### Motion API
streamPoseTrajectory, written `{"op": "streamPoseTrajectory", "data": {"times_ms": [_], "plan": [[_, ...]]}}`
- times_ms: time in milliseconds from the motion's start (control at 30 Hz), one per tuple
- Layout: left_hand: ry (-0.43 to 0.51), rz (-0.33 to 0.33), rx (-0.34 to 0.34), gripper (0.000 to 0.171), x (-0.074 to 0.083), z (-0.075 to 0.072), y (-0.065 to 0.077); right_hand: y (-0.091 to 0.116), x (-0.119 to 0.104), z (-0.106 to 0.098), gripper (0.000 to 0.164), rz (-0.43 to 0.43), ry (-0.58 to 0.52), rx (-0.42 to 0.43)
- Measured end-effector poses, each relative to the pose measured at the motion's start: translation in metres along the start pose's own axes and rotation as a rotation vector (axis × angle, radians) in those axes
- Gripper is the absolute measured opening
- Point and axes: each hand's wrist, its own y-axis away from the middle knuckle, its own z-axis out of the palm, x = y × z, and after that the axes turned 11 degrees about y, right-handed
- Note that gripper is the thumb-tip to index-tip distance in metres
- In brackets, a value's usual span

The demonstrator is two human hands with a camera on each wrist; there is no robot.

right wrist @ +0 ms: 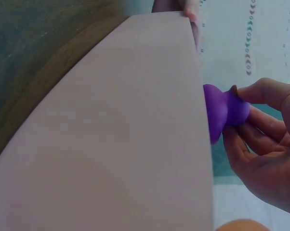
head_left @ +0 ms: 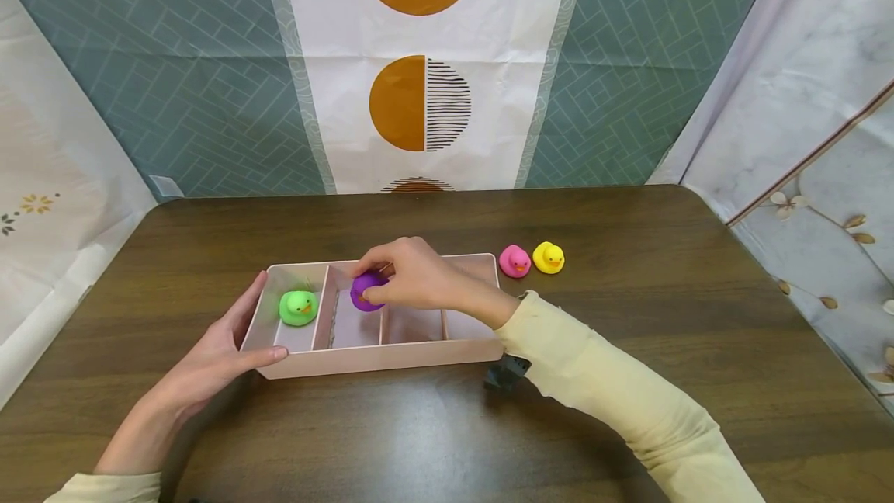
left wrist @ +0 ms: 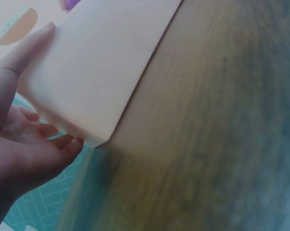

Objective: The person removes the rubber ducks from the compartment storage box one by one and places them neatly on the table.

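Blue-green cloth (head_left: 195, 84) with a brick-like pattern hangs behind the table, flanking a white panel (head_left: 328, 99) printed with ochre circles. Pale cloths with plant motifs stand at either side. Dark wood-grain table (head_left: 419, 441) serves as the work surface.

Pale pink tray (head_left: 391, 358), divided crosswise into four compartments, rests on the table, its long side toward the person. Green duck (head_left: 298, 308) sits upright in the leftmost compartment, facing roughly right.

Left hand (head_left: 220, 344) grips the tray at its near left corner: thumb laid along the near long wall, the other fingers bent against the left end wall.

Right hand (head_left: 419, 278) reaches across the right part of the tray. Its thumb and fingers are drawn close together, pinching purple duck (head_left: 359, 289) by its narrower upper part. Said duck is located at the second compartment from the left. Its lower edge is hidden by the tray wall in the right wrist view, so contact with the compartment floor cannot be confirmed.

Pink duck (head_left: 514, 261) stands on the table just beside the tray's far right corner; yellow duck (head_left: 549, 258) stands just right of it. Both sleeves (head_left: 615, 402) are pale yellow.
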Motion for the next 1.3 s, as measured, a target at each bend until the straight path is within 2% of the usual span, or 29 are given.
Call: {"op": "streamPoseTrajectory", "data": {"times_ms": [133, 300, 533, 767, 967, 1300], "plan": [[0.005, -0.001, -0.002, 0.1, 0.0, 0.0, 0.0, 0.007, 0.004, -0.007, 0.029, -0.008, -0.037, 0.003], [0.006, -0.015, 0.001, 0.1, 0.001, 0.001, 0.0, 0.015, 0.011, -0.015, 0.029, -0.036, -0.025, 0.004], [-0.005, -0.022, 0.003, 0.1, 0.001, 0.003, 0.002, 0.026, 0.021, -0.02, 0.029, -0.114, 0.09, 0.023], [-0.012, -0.034, 0.008, 0.1, 0.002, 0.001, 0.001, 0.038, 0.031, -0.027, 0.029, -0.084, 0.064, 0.046], [-0.006, -0.031, 0.007, 0.1, 0.001, 0.0, -0.001, 0.046, 0.039, -0.035, 0.029, -0.092, 0.038, 0.094], [0.005, -0.024, 0.01, 0.101, 0.0, 0.0, -0.001, 0.061, 0.053, -0.052, 0.032, -0.004, 0.074, 0.137]]}}
